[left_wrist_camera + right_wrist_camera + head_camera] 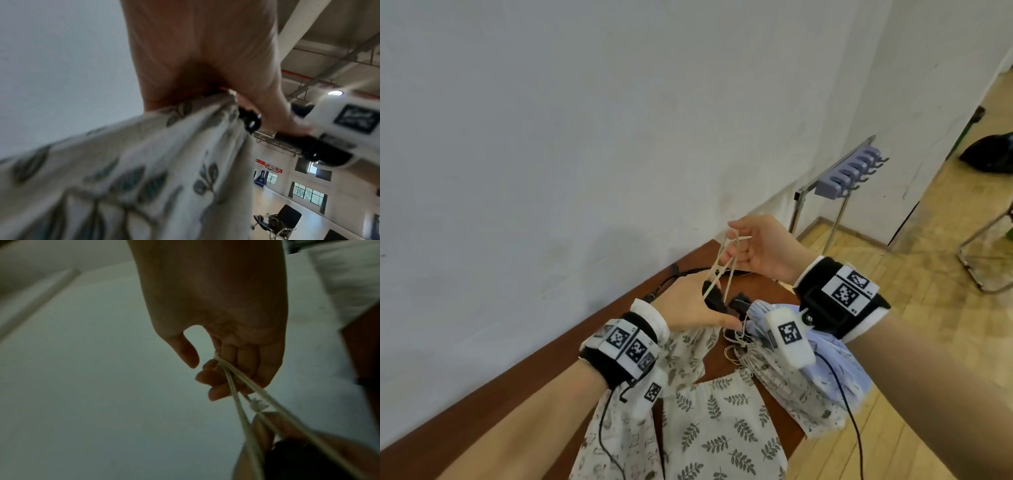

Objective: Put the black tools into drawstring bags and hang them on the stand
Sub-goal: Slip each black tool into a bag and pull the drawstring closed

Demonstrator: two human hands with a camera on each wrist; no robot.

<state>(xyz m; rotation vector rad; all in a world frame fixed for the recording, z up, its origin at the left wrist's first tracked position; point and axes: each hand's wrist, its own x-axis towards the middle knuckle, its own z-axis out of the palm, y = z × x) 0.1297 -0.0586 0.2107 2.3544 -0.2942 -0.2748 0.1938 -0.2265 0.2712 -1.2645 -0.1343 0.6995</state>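
Drawstring bag (pixel 690 346), cream cloth with a grey-green leaf print, gathered at its mouth in the left hand (pixel 690 308) above the brown bench (pixel 524 387). Left fingers are curled round the bunched neck, and a black tool (pixel 714 298) shows at the same grip; how much of it sits inside the cloth cannot be told. Right hand (pixel 760 251) is raised above the left, fingers curled, pinching the pale drawstring cords (pixel 722 270), which run taut down to the bag's mouth. A knot shows on one cord in the right wrist view.

Step in hand, by judgement: cinching the bag shut over the tool. Next move calls for a steady pull on the cords while the left hand holds the neck firm, then carrying the bag to the stand (pixel 839 181) at the far right, whose grey hook rail looks bare, and looping the cords over a hook.

More bags lie on the bench below the hands: a second leaf-print bag (pixel 722 428), a small-figure print bag (pixel 619 438), and a pale blue bag (pixel 835 359) under the right wrist.
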